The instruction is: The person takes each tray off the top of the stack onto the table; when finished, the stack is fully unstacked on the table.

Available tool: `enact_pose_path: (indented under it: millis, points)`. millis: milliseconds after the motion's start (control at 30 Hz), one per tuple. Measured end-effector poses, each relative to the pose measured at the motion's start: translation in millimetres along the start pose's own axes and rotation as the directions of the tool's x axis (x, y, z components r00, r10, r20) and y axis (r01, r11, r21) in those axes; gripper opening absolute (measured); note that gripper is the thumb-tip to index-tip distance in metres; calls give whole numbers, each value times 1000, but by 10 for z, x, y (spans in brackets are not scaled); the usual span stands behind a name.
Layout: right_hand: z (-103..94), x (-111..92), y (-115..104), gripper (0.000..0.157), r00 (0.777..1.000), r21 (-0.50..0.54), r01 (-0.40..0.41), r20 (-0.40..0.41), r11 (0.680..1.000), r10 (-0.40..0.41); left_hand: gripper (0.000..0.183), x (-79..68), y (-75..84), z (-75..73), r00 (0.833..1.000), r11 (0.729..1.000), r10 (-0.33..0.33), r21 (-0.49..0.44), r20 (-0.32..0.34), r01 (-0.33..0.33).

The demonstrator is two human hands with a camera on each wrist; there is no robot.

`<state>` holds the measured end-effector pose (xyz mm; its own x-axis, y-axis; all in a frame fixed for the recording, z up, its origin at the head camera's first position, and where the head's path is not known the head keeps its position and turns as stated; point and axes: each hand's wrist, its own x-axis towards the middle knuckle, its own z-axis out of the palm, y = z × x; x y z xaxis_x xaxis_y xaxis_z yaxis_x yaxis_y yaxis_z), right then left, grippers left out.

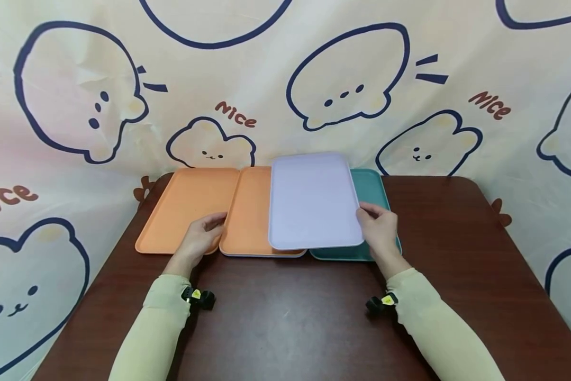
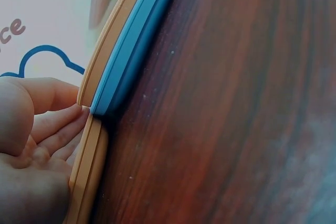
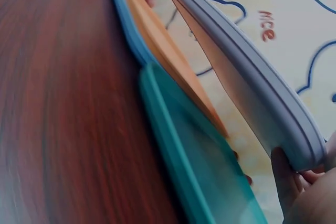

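Lavender tray (image 1: 314,201) in the right hand (image 1: 379,227), raised above a row of trays on a dark wood-grained table (image 1: 285,317). The right thumb and fingers are bent about the tray's right edge near its front corner, gripping it; the right wrist view shows the rim lodged between them. The left hand (image 1: 201,235) reaches over the left orange tray (image 1: 185,201); its thumb and fingertips are drawn together in a pinch at the left edge of the middle orange tray (image 1: 247,217), close to the front corner. A blue tray (image 2: 123,51) lies directly beneath that middle one, its side showing as a band below the orange rim. The teal tray (image 1: 373,193) rests at the right end of the row, under the right hand. Edges: the lavender tray overlaps the right part of the middle orange tray and the left part of the teal one, with a visible gap beneath it in the right wrist view. Open room: broad stretches of tabletop extend right of the teal tray and between the row and the person, while a patterned cloth (image 1: 342,143) hangs just behind the far edges. Orientation: the lavender tray's long axis runs away from the person, the far end leaning slightly left.
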<state>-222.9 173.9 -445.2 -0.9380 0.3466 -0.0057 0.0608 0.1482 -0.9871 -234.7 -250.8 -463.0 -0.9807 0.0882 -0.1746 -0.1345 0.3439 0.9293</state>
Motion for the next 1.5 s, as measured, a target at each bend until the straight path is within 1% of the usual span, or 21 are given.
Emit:
enact_pose_path:
  millis: [100, 300, 467, 667, 800, 933, 967, 1167, 1300, 1333, 1433, 1500]
  points:
    - [-199, 13, -40, 34, 999, 13, -44, -16, 999, 44, 53, -7, -6, -7, 1000, 1000, 5, 2, 1, -5]
    - [-574, 64, -62, 36, 988, -8, -124, -95, 992, 122, 55, -13, 7, -11, 1000, 1000, 0, 10, 0, 0]
    - [-897, 107, 1, 37, 971, 7, -176, -162, 984, 175, 55, -10, 25, -5, 1000, 1000, -14, 5, 1, 14]
    - [-1286, 161, 82, 39, 952, 13, -230, -206, 973, 228, 55, -24, 26, -17, 1000, 1000, -13, 3, 5, 13]
    - [-1534, 219, 157, 37, 932, 29, -270, -245, 963, 268, 56, -25, -2, -28, 1000, 1000, -20, 18, 10, 20]
    - [-1789, 278, 242, 34, 914, 49, -292, -280, 955, 294, 58, -8, -14, -20, 1000, 1000, -23, 7, 14, 22]
    - [-1854, 293, 261, 33, 909, 63, -298, -285, 952, 304, 58, -1, -15, -16, 1000, 1000, -21, 0, 14, 21]
    - [-2175, 374, 358, 32, 896, 22, -325, -313, 945, 315, 58, 17, -35, -8, 1000, 1000, -17, -16, 10, 17]
    - [-2339, 416, 395, 32, 892, 21, -336, -313, 942, 325, 58, 12, -30, -5, 1000, 1000, -21, -18, 8, 21]
    - [-2378, 426, 401, 33, 894, 1, -339, -310, 941, 323, 58, 9, -28, -4, 1000, 1000, -22, -17, 9, 22]
    - [-2490, 457, 401, 35, 892, 19, -352, -296, 936, 341, 58, 10, -34, -1, 1000, 1000, -24, -14, 8, 24]
    - [-2551, 479, 398, 34, 893, 41, -344, -295, 938, 341, 58, 12, -42, -2, 1000, 1000, -26, -6, 7, 26]
